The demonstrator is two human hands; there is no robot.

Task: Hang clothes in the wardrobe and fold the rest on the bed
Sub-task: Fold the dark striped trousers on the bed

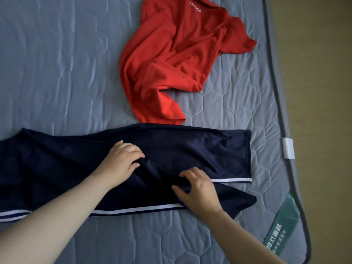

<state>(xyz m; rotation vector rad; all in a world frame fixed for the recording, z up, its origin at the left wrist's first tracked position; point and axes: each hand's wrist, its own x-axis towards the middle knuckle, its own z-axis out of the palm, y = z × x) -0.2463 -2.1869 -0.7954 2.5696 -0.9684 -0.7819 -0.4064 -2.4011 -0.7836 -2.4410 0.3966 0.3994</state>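
We are folding: our left grip (122, 159) and right grip (198, 187) each pinch the navy striped trousers (200, 149) spread beneath them on the bed (57, 63), the red MINISO shirt (171, 63) lying crumpled beyond, so next we should probably align the legs.

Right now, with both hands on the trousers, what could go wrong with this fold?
1. The red shirt lies against the far edge of the trousers; lifting them may drag it along.
2. The left hand and right hand bunch cloth mid-leg, so creases may get folded in.
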